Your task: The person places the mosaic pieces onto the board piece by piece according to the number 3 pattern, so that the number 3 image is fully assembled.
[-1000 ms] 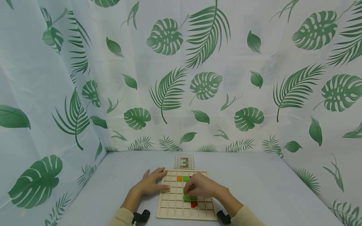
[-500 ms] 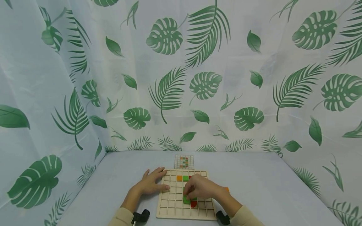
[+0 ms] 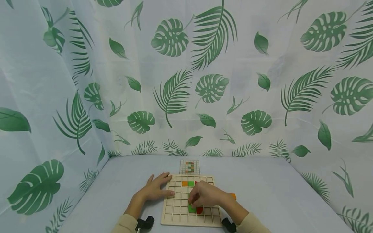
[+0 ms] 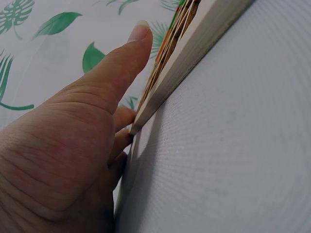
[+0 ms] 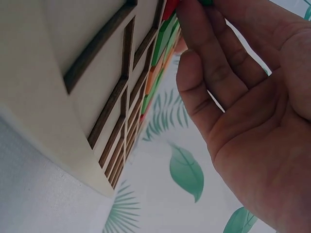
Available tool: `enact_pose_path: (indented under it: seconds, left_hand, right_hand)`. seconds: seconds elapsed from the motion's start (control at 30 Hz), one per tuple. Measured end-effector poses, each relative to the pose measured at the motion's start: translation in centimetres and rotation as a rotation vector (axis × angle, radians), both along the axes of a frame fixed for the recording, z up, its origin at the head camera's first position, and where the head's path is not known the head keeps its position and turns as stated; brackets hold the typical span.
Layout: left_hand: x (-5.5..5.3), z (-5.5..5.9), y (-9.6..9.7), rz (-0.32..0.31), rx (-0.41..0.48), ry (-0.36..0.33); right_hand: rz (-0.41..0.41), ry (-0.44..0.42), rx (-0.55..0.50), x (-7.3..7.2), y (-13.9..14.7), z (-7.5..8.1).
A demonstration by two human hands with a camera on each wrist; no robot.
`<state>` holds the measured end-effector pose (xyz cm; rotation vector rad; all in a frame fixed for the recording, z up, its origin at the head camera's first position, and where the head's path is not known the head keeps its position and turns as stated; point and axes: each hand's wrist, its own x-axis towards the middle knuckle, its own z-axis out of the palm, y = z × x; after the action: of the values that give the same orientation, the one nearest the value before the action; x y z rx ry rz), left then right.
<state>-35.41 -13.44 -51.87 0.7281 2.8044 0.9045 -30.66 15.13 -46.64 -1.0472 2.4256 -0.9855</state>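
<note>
A wooden grid board [image 3: 175, 218] lies on the table. My left hand [image 3: 155, 188] rests at its left edge with fingers stretched out; the left wrist view shows the thumb [image 4: 131, 53] raised above the board's edge. Over the board's middle, my right hand [image 3: 207, 194] pinches a green square tile [image 3: 192, 209], low over a cell left of a red piece [image 3: 199, 210]. Its fingertips partly cover the tile. In the right wrist view, a bit of green [image 5: 206, 2] shows at the fingertips. An orange tile [image 3: 185, 183] and a green tile [image 3: 191, 183] sit in the far rows.
Behind the board lies a small printed pattern card [image 3: 182, 167]. An orange piece [image 3: 233, 196] is partly visible beyond my right forearm. Black wrist cameras [image 3: 145, 223] sit on both wrists. A leaf-printed curtain [image 3: 186, 81] stands behind the table.
My right hand has shifted slightly toward me. The green tile at its fingertips has come down to beside the red piece. My left hand stays where it was.
</note>
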Motion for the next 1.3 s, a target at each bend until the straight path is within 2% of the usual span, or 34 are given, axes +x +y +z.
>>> enact_pose_path:
  seconds: [0.57, 0.7, 1.07, 1.3]
  left_hand:
    - [0.06, -0.09, -0.01, -0.004, 0.001, -0.005]
    - [-0.04, -0.16, -0.01, -0.005, -0.004, 0.0]
    - [0.12, 0.07, 0.06, 0.005, -0.002, -0.004]
    - [0.12, 0.1, 0.06, 0.005, 0.003, -0.008]
  right_hand:
    - [0.015, -0.005, 0.094, -0.04, -0.14, -0.2]
    - [0.027, 0.005, 0.104, -0.07, -0.16, -0.25]
    - [-0.002, -0.026, 0.104, 0.31, -0.37, 0.11]
    - [-0.003, 0.003, 0.113, 0.3, -0.22, -0.02]
